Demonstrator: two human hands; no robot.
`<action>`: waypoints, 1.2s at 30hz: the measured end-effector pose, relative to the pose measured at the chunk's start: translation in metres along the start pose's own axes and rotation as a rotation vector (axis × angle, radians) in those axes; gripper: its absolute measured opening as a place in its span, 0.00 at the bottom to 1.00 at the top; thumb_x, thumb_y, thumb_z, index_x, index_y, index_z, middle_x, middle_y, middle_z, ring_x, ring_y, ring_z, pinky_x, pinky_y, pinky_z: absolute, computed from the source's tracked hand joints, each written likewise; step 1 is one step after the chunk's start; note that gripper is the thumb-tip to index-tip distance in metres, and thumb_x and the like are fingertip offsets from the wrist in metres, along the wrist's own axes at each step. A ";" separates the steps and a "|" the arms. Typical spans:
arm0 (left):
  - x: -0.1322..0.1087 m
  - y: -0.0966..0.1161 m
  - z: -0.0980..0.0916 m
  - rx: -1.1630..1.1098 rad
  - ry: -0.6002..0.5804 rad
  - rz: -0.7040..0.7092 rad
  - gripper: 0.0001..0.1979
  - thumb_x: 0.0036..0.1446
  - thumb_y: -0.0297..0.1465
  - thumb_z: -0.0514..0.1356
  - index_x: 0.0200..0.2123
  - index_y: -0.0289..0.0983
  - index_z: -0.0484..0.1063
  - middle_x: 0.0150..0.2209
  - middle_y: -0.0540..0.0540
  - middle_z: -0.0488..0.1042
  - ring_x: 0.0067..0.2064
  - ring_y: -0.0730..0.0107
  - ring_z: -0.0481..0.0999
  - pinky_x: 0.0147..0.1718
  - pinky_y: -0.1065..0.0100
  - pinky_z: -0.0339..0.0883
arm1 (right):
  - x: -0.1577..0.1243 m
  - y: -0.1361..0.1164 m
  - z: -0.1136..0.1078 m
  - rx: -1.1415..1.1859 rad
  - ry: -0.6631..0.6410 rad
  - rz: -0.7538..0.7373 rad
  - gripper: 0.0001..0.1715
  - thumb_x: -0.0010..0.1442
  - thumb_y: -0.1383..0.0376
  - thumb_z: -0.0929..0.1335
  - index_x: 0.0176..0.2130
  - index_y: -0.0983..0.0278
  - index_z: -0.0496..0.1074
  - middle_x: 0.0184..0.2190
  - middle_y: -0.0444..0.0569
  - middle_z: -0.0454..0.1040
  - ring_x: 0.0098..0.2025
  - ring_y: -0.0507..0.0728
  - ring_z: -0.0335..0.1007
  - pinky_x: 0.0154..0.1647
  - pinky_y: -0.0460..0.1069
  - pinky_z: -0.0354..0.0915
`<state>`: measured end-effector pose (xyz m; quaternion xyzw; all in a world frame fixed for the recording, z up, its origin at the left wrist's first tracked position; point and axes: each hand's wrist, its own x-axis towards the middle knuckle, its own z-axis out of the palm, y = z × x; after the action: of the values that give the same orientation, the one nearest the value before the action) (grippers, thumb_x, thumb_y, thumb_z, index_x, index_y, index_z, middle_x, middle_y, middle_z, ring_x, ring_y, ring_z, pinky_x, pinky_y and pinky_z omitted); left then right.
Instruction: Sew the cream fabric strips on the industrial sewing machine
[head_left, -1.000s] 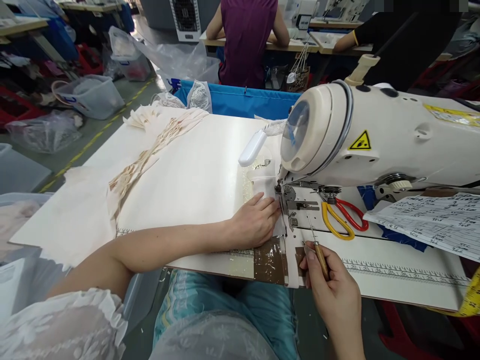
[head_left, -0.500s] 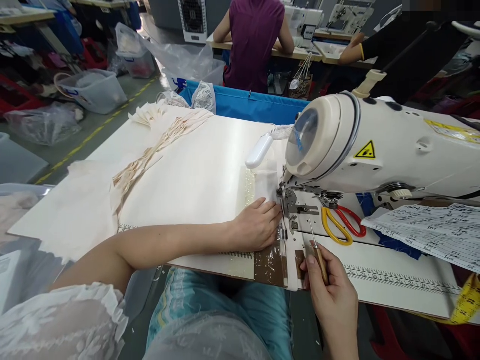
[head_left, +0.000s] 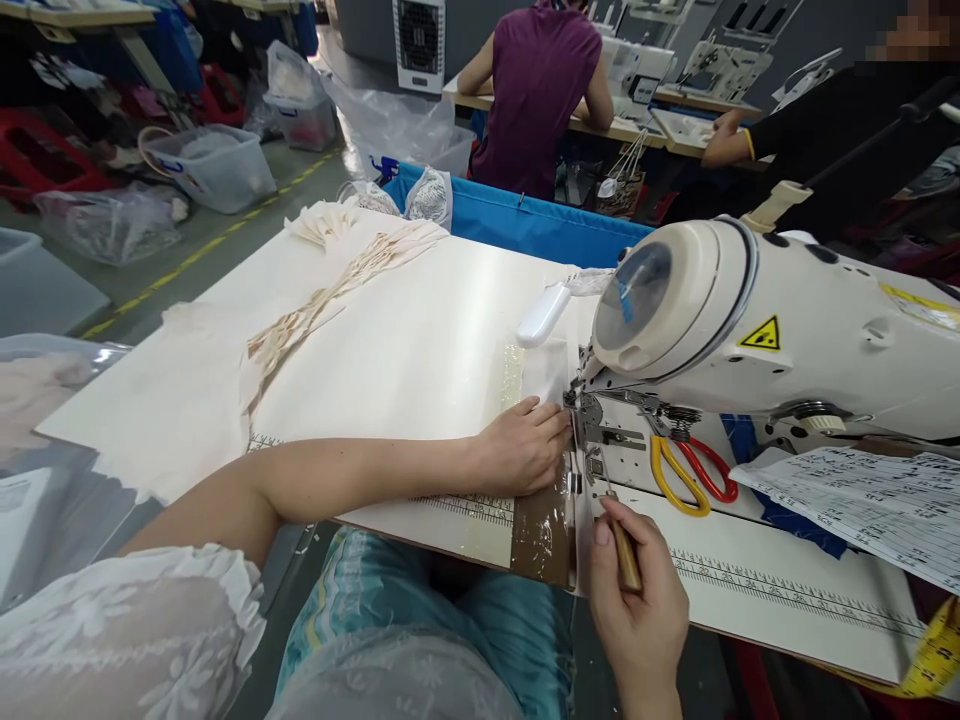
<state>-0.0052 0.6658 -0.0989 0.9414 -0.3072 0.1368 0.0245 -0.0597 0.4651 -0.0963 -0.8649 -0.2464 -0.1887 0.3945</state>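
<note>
My left hand [head_left: 527, 447] lies flat, palm down, on the table beside the sewing machine's presser foot. Its fingers rest on the near end of a sheer white piece of fabric [head_left: 545, 370] that runs up to the needle area. In my right hand [head_left: 641, 605] is an awl [head_left: 625, 557], gripped by its wooden handle, its thin metal tip pointing at the metal guide on the machine bed. A narrow white strip [head_left: 582, 540] runs along the guide toward the table's front edge, partly hidden by my right hand. The sewing machine [head_left: 675, 300] stands at the right.
Red-and-yellow-handled scissors [head_left: 694, 478] lie right of the needle plate, near written paper sheets [head_left: 862, 500]. Bunched cream fabric strips [head_left: 330, 290] spread over the table's left side. A blue cloth bin [head_left: 540, 215] hangs behind. Two people sit at machines beyond.
My right hand with the awl has moved left, closer to the guide and the white strip. The left hand stays on the fabric. The camera view has shifted slightly.
</note>
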 end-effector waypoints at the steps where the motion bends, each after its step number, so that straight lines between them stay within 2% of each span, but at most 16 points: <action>1: 0.001 -0.001 0.000 -0.010 0.000 -0.012 0.22 0.66 0.34 0.50 0.55 0.24 0.68 0.57 0.32 0.69 0.55 0.51 0.67 0.55 0.55 0.60 | 0.005 -0.001 0.004 -0.044 -0.014 -0.093 0.10 0.68 0.67 0.64 0.48 0.65 0.70 0.38 0.53 0.76 0.41 0.56 0.74 0.40 0.48 0.70; 3: 0.004 -0.004 0.001 -0.036 -0.008 -0.035 0.20 0.65 0.33 0.51 0.53 0.24 0.69 0.54 0.32 0.69 0.53 0.52 0.68 0.52 0.56 0.62 | 0.014 -0.001 0.011 -0.135 -0.040 -0.208 0.08 0.69 0.69 0.62 0.47 0.66 0.69 0.36 0.52 0.75 0.38 0.55 0.74 0.36 0.46 0.69; 5: 0.006 -0.007 0.001 -0.063 -0.027 -0.052 0.19 0.65 0.32 0.51 0.51 0.24 0.70 0.52 0.33 0.70 0.51 0.54 0.68 0.49 0.57 0.64 | 0.020 -0.001 0.019 -0.212 -0.055 -0.241 0.09 0.69 0.69 0.62 0.46 0.67 0.69 0.36 0.52 0.76 0.36 0.54 0.74 0.32 0.45 0.68; 10: 0.010 -0.012 0.003 -0.112 -0.069 -0.052 0.19 0.64 0.32 0.53 0.52 0.23 0.69 0.53 0.33 0.69 0.52 0.54 0.67 0.49 0.59 0.65 | 0.026 0.003 0.032 -0.343 -0.047 -0.238 0.11 0.70 0.67 0.61 0.45 0.67 0.72 0.34 0.49 0.76 0.29 0.52 0.72 0.22 0.44 0.60; 19: 0.009 -0.012 0.005 -0.119 -0.047 -0.066 0.17 0.64 0.30 0.52 0.51 0.25 0.70 0.53 0.33 0.69 0.53 0.53 0.67 0.49 0.57 0.65 | 0.029 0.001 0.037 -0.501 -0.073 -0.223 0.15 0.71 0.66 0.59 0.45 0.66 0.73 0.33 0.47 0.75 0.25 0.51 0.69 0.19 0.45 0.56; 25: 0.010 -0.013 0.000 -0.139 -0.074 -0.102 0.19 0.63 0.30 0.53 0.53 0.24 0.69 0.54 0.33 0.68 0.55 0.52 0.66 0.51 0.57 0.65 | 0.029 -0.002 0.041 -0.580 -0.077 -0.208 0.15 0.71 0.67 0.59 0.46 0.67 0.73 0.34 0.48 0.76 0.24 0.52 0.70 0.19 0.47 0.54; 31: 0.011 -0.022 0.005 -0.145 -0.067 -0.130 0.20 0.63 0.29 0.51 0.54 0.25 0.69 0.56 0.35 0.69 0.56 0.53 0.66 0.54 0.56 0.64 | 0.030 -0.004 0.047 -0.553 -0.088 -0.156 0.16 0.68 0.70 0.61 0.51 0.70 0.73 0.36 0.54 0.78 0.24 0.54 0.70 0.20 0.50 0.51; 34: 0.010 -0.026 0.007 -0.143 -0.032 -0.137 0.21 0.61 0.29 0.52 0.56 0.26 0.68 0.56 0.35 0.69 0.57 0.52 0.67 0.56 0.55 0.64 | 0.027 -0.004 0.042 -0.432 -0.094 -0.128 0.17 0.69 0.68 0.61 0.52 0.70 0.72 0.39 0.57 0.78 0.27 0.56 0.73 0.23 0.50 0.57; 36: 0.008 -0.026 0.008 -0.145 0.034 -0.129 0.21 0.61 0.28 0.52 0.55 0.27 0.68 0.55 0.36 0.71 0.56 0.53 0.69 0.55 0.54 0.64 | 0.023 -0.002 0.033 -0.323 -0.094 -0.117 0.17 0.71 0.66 0.59 0.52 0.68 0.72 0.38 0.56 0.78 0.32 0.58 0.75 0.29 0.50 0.63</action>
<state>0.0179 0.6810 -0.1037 0.9525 -0.2548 0.1286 0.1065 -0.0382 0.4983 -0.1036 -0.9091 -0.2810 -0.2077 0.2270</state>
